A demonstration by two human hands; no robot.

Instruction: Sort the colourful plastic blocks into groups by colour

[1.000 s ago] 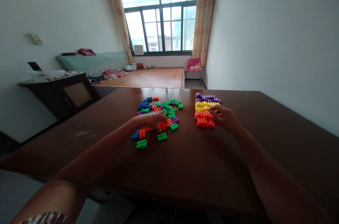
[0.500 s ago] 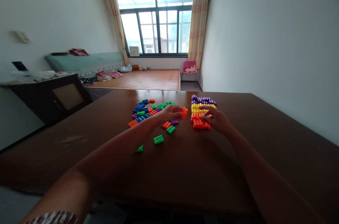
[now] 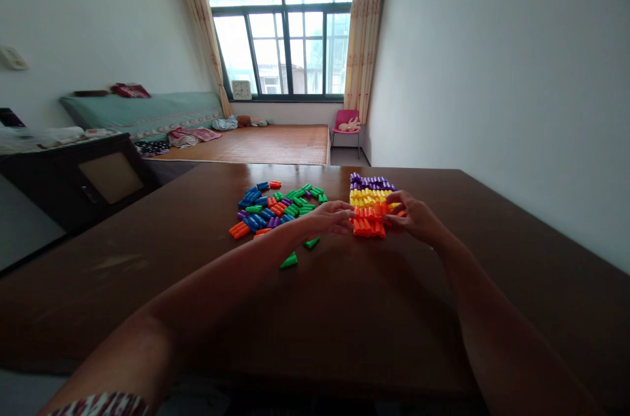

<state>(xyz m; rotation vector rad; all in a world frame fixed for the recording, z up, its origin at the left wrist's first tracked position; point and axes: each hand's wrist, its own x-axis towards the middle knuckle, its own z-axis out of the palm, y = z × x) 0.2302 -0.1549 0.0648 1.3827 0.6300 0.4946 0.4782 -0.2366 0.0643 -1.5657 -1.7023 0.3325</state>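
On the brown table, rows of bullet-shaped plastic blocks lie stacked: purple blocks (image 3: 373, 182) at the back, yellow blocks (image 3: 367, 198) in the middle and orange blocks (image 3: 368, 228) nearest me. My left hand (image 3: 331, 218) reaches the left end of the orange rows, its fingers stretched out and nothing visible in them. At the right end, my right hand (image 3: 416, 218) has thumb and fingers closed around an orange block (image 3: 382, 208). To the left spreads a loose heap of blue blocks (image 3: 250, 197), green blocks (image 3: 298, 198) and orange and purple ones. My left forearm covers part of it.
A single green block (image 3: 289, 261) lies nearer me on the table (image 3: 344, 324). Beyond the table are a bed (image 3: 275, 144), a pink chair (image 3: 346, 122) and a window. A dark cabinet (image 3: 83, 173) stands at the left, and a white wall runs along the right.
The left hand, which held an orange block, has moved to the orange rows and no longer visibly holds it. The right hand has closed on an orange block there. The view has shifted slightly.
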